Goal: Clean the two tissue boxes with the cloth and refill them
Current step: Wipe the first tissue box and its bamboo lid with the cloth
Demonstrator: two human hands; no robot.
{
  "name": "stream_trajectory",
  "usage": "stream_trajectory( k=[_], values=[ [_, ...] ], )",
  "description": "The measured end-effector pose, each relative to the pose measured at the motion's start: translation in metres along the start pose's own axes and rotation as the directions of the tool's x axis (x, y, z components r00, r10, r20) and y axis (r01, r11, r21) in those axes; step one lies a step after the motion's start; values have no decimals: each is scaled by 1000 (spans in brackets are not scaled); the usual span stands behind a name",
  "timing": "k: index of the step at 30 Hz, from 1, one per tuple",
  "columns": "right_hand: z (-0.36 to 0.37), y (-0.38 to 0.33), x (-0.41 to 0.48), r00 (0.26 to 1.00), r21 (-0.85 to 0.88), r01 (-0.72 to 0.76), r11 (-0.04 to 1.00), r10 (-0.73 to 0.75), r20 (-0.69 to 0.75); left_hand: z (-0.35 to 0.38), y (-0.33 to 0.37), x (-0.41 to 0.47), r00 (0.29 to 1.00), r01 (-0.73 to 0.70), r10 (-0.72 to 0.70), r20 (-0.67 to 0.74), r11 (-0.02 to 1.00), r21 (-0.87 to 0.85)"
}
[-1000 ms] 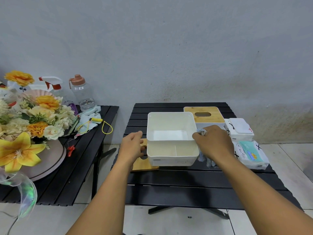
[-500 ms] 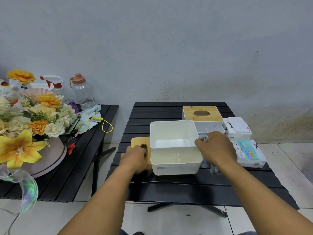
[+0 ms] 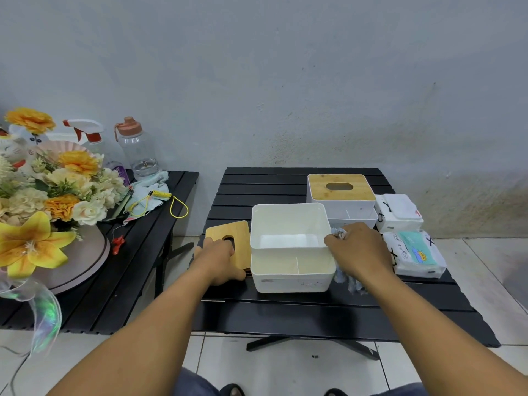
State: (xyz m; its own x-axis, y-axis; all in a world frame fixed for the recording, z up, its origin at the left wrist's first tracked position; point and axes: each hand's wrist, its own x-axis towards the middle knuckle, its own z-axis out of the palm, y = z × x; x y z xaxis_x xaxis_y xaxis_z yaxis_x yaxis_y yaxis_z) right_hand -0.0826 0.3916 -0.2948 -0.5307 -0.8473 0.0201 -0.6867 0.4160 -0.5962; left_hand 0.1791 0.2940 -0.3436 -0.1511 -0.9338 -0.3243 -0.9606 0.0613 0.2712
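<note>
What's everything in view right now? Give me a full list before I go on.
open tissue box: one, white, lidless, centre of the main table
loose lid: one, bamboo, left of the open box
closed tissue box: one, white with bamboo lid, behind the open box
tissue packs: two, white, table's right edge
cloth: one, grey, right of the open box
main table: one, black, slatted
side table: one, black, left
flowers: one arrangement, yellow, orange and cream, side table
spray bottle: one, white and red, behind the flowers
water bottle: one, clear, pinkish cap, side table
left hand: holds the loose lid
right hand: grips the cloth
</note>
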Motion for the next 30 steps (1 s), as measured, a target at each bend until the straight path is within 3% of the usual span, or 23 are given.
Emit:
stream_trajectory(
  k=[7, 17, 30],
  values=[
    [13, 5, -5, 996, -4, -59, 998, 59, 65, -2, -7, 0, 1000, 20, -20, 1, 998, -55],
    [24, 6, -3, 996, 25, -79, 997, 78, 40, 0, -14, 3, 998, 38, -43, -48, 995, -90],
    [10, 4, -7, 987, 181, -89, 980, 62, 151, 2, -20, 18, 999, -10, 9, -38, 1000, -23]
  ],
)
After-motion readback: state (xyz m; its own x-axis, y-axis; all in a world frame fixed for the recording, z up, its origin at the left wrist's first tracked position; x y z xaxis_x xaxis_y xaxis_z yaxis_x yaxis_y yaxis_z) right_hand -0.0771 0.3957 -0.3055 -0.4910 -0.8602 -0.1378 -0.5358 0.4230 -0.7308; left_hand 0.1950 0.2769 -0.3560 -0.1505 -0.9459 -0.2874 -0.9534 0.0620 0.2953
